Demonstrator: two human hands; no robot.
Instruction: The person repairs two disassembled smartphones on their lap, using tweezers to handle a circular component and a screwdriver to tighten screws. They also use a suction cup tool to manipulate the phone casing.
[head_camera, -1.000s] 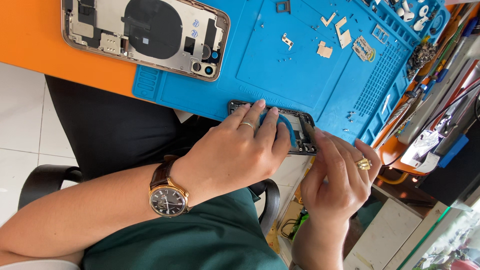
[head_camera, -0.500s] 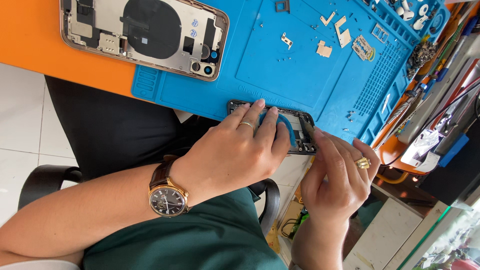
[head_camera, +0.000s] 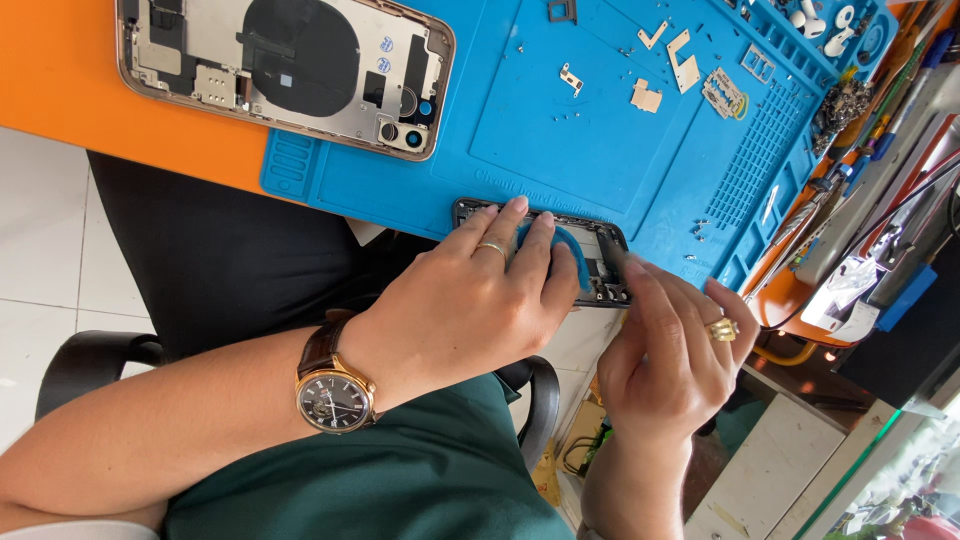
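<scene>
— How many opened phones have you got in front of you?
— Two: one phone housing (head_camera: 285, 70) lying on the orange table (head_camera: 60, 90), one dark phone frame (head_camera: 600, 262) under your hands.
— Mats, watches, rings?
— One blue mat (head_camera: 560, 130), one wristwatch (head_camera: 335, 398), two rings, one per hand.

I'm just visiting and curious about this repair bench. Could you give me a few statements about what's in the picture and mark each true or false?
1. The left hand rests on a dark opened phone frame at the near edge of the blue silicone work mat. True.
2. The left wrist is bare. False: it wears a brown-strapped, gold-cased wristwatch.
3. A second opened phone shell with a round black coil lies partly on the orange tabletop. True.
4. The right hand wears no ring. False: a gold ring shows on one finger.
5. Small metal plates lie on the mat. True.
</scene>
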